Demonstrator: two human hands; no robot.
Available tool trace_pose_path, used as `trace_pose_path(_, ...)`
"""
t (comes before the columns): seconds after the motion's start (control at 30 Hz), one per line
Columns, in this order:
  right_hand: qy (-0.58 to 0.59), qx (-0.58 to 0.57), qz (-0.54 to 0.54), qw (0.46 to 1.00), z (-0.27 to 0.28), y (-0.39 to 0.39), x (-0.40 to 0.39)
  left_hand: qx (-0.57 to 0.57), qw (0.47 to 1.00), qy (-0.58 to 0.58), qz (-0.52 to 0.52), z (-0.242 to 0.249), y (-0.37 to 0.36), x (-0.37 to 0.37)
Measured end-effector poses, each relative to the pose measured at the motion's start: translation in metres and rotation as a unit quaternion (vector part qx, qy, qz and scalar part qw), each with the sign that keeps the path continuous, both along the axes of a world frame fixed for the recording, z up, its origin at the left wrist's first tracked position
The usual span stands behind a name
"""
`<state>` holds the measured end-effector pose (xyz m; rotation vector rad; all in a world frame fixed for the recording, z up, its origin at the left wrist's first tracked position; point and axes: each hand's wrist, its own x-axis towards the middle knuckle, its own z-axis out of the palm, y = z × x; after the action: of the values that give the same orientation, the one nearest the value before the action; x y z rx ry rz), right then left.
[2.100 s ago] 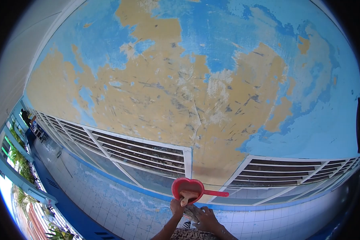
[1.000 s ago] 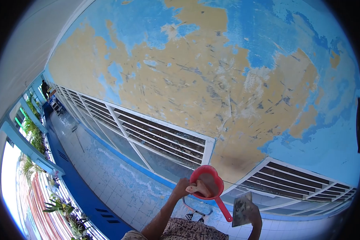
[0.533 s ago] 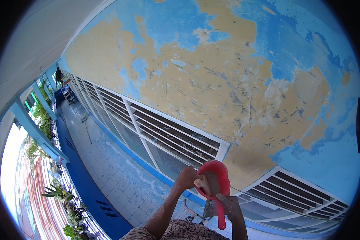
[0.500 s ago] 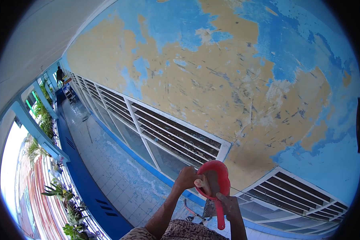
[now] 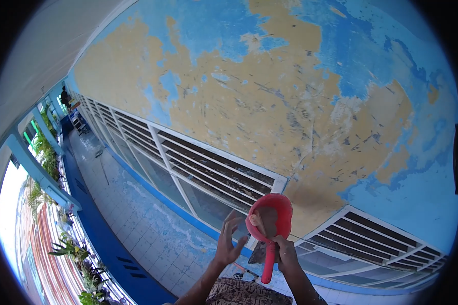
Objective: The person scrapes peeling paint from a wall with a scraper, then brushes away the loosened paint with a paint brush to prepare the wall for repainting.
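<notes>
My right hand [image 5: 287, 253] grips a red plastic dipper [image 5: 285, 209] where its handle meets the bowl. Inside the bowl lies grey-brown paste [image 5: 268, 221], and a pale, stubby handle-like piece [image 5: 255, 220] leans against the left rim; the rest of that piece is hidden. A dark flat blade [image 5: 257, 253] shows beside the dipper's handle, under my right hand. Just left of the bowl, my left hand [image 5: 230, 244] is raised with its fingers spread, holding nothing.
Ahead stands a wall [image 5: 229, 101] with peeling blue paint and bare tan patches. White louvred windows [image 5: 213, 157] run along its lower part. The tiled walkway [image 5: 152, 234] stretches left beside a blue parapet [image 5: 102, 223] with plants. A person [image 5: 65, 97] stands far off.
My left hand has let go of the pale handle-like piece in the dipper and moved left, its fingers opening. The dipper stays in my right hand, shifted slightly left and up.
</notes>
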<state>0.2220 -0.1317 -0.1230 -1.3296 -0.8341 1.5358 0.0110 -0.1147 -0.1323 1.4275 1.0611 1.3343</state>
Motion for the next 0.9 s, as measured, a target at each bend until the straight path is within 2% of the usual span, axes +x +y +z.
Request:
trace_pose_path(0.03, -0.016, 0.025, -0.010, 0.999, 0.001, 0.001, 0.001, 0.104, 0.989, 0.080, 0.062, 0.003, -0.016, 0.008)
trace_pose_path(0.07, -0.170, 0.148, 0.047, 0.973, -0.002, 0.002, 0.003, 0.206, 0.958, 0.154, 0.122, 0.000, -0.028, 0.016)
trace_pose_path(0.1, -0.319, 0.261, 0.101, 0.906, -0.004, 0.003, 0.006, 0.234, 0.960, 0.133, 0.083, -0.013, -0.031, 0.023)
trace_pose_path(0.13, -0.322, 0.259, 0.088, 0.906, 0.009, 0.006, 0.003, 0.238, 0.960, 0.130, 0.070, -0.009, -0.028, 0.025)
trace_pose_path(0.17, -0.079, 0.067, 0.029, 0.994, 0.027, 0.010, -0.002, 0.272, 0.941, 0.193, 0.056, -0.004, -0.030, 0.028)
trace_pose_path(0.2, 0.176, -0.127, -0.033, 0.976, 0.037, 0.011, -0.003, 0.305, 0.917, 0.254, 0.043, -0.001, -0.030, 0.030)
trace_pose_path(0.23, 0.046, 0.029, 0.014, 0.998, 0.017, 0.007, -0.002, 0.277, 0.931, 0.236, 0.016, -0.001, -0.025, 0.030)
trace_pose_path(0.27, -0.098, 0.178, 0.018, 0.979, -0.003, 0.003, -0.001, 0.282, 0.931, 0.234, 0.006, 0.002, -0.021, 0.028)
trace_pose_path(0.3, -0.094, 0.138, -0.004, 0.986, 0.004, 0.003, -0.006, 0.264, 0.938, 0.225, -0.020, 0.008, -0.018, 0.027)
trace_pose_path(0.37, 0.057, -0.008, -0.071, 0.996, 0.027, 0.004, -0.012, 0.247, 0.941, 0.226, -0.054, 0.021, -0.015, 0.028)
trace_pose_path(0.53, 0.064, 0.003, -0.123, 0.990, 0.030, -0.001, -0.010, 0.272, 0.941, 0.192, -0.068, 0.012, -0.009, 0.041)
trace_pose_path(0.6, 0.009, 0.031, -0.106, 0.994, 0.031, -0.005, -0.005, 0.286, 0.939, 0.183, -0.064, 0.005, -0.008, 0.044)
trace_pose_path(0.7, -0.037, 0.092, -0.116, 0.988, 0.038, -0.006, -0.003, 0.389, 0.881, 0.262, 0.054, 0.006, -0.002, 0.059)
trace_pose_path(0.8, -0.017, 0.058, -0.114, 0.992, 0.058, -0.009, 0.005, 0.414, 0.870, 0.264, 0.044, 0.023, 0.004, 0.066)
trace_pose_path(0.87, -0.059, 0.097, -0.131, 0.985, 0.055, -0.008, 0.011, 0.409, 0.864, 0.286, 0.062, 0.022, 0.016, 0.071)
trace_pose_path(0.9, -0.146, 0.137, -0.119, 0.973, 0.057, -0.008, 0.015, 0.381, 0.890, 0.239, 0.079, 0.027, 0.021, 0.075)
